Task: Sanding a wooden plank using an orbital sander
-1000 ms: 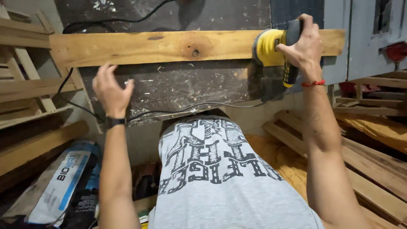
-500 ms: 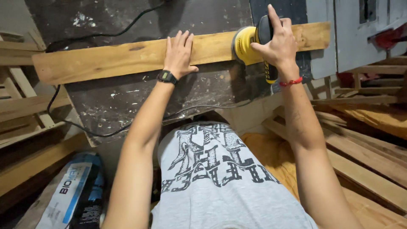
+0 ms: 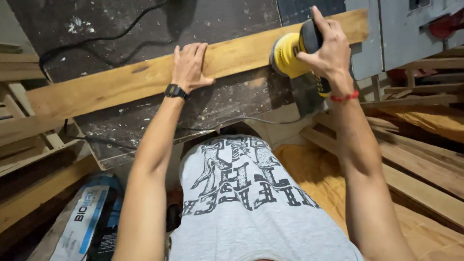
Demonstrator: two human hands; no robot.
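left hand [image 3: 187, 67]: spread flat, pressing long pale wooden plank [image 3: 111, 87] onto dark speckled desk [image 3: 217, 104] | right hand [image 3: 328, 50]: wrapped around yellow-and-black round sander [image 3: 290, 54] on plank's right end | risk: plank, lying askew, could slide if pressure eases

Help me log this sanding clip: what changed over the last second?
The left hand moved from the dark bench up onto the wooden board and now lies flat on it. The right hand kept its grip on the yellow sander, which stayed on the board's right part.
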